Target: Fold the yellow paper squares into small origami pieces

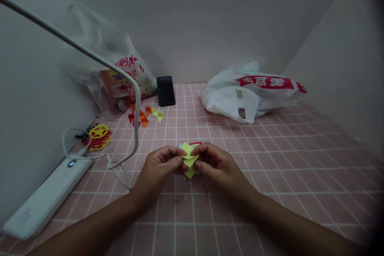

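Between my two hands, near the middle of the table, is a small piece of yellow paper (189, 161) with folds in it. My left hand (162, 165) pinches its left side with thumb and forefinger. On the right side, the fingers of my right hand (216, 164) pinch it too. Just behind the yellow piece, a stack of coloured paper (196, 143) shows red and blue edges; the rest of it is hidden. Farther back on the left lie several small folded papers, among them orange ones (144, 120) and yellow ones (158, 114).
A white power bank (49, 196) lies at the left, its cable (136, 120) arching up across the view. Yellow and red gear-shaped pieces (98, 136) lie beyond it. At the back are a black phone (166, 91), a clear plastic bag (114, 76) and a white plastic bag (228, 98).
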`<state>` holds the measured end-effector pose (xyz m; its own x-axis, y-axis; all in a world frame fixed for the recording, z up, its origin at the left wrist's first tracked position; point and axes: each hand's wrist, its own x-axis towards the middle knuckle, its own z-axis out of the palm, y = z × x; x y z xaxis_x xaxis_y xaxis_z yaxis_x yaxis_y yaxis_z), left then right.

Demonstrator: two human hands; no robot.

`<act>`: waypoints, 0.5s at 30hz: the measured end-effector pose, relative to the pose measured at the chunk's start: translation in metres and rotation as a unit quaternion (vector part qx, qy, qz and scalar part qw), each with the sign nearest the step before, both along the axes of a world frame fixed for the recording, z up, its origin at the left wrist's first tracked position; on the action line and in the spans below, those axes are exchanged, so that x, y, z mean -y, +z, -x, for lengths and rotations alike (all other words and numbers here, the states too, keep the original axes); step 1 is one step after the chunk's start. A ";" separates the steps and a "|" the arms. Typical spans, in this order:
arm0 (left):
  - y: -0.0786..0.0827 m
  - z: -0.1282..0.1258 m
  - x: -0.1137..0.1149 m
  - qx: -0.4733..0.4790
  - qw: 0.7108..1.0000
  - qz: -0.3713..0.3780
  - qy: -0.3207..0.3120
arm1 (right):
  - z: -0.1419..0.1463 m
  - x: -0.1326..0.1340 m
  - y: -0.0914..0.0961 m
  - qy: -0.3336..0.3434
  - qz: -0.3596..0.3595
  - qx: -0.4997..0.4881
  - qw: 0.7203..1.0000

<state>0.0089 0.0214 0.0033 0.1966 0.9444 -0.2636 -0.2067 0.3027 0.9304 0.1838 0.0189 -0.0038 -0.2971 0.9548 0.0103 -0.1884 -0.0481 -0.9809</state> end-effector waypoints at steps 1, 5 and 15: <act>-0.001 0.000 0.000 0.005 1.000 0.006 0.003 | 0.000 0.000 -0.001 0.001 -0.003 0.002 1.000; -0.002 0.000 -0.001 0.014 1.000 0.023 0.015 | 0.001 0.000 -0.001 0.011 -0.007 0.000 1.000; 0.001 -0.002 0.000 0.026 0.998 -0.030 -0.040 | 0.000 0.000 0.002 -0.023 0.022 -0.031 0.999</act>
<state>0.0108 0.0211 0.0040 0.2834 0.9391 -0.1946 -0.2320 0.2640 0.9362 0.1835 0.0192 -0.0018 -0.2528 0.9674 -0.0146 -0.2525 -0.0806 -0.9642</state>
